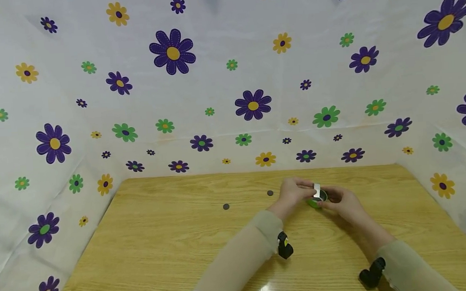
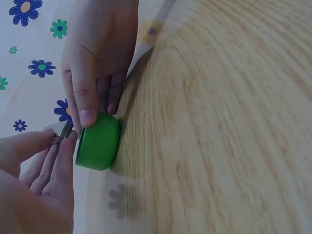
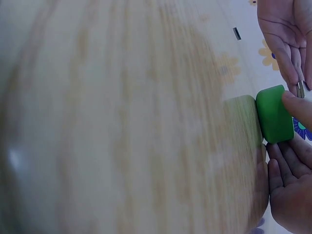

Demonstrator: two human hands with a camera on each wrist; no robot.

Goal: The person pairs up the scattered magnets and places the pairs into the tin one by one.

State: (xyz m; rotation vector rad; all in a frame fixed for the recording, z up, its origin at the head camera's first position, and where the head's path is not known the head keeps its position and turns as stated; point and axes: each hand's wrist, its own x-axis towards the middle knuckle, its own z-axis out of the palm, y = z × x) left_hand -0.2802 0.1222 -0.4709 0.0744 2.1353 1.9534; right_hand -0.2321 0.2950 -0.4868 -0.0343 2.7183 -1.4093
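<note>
So the bit that matters here, I reckon, is how your strip [image 1: 317,189] sits against the mouth of the cup [image 2: 100,144]. From the head view, your left hand [image 1: 293,194] pinches the strip between thumb and fingers, with its long axis running roughly 12 to 6. It overlaps the cup's mouth, and the cup is between 3 and 4 o'clock from that hand. Your right hand [image 1: 346,204] grips the cup from the other side, so for that one the cup's at about 9 o'clock. Left is the nearer hand for the strip, no contest, since it's in your fingers; right has the cup.

The cup looks upright and seated on the table [image 1: 162,240], but the contact is tough to confirm. Two grey discs [image 1: 226,206] lie on the wood out around 9 o'clock from the cup, well apart from it.

Stuff I can't make out: the cup's inside is mostly dark and partly behind the strip, so no clue what's in there. Your fingers hide the strip's ends, and I can't tell if it touches the rim. The right wrist view cuts off both hands at the edge too.
</note>
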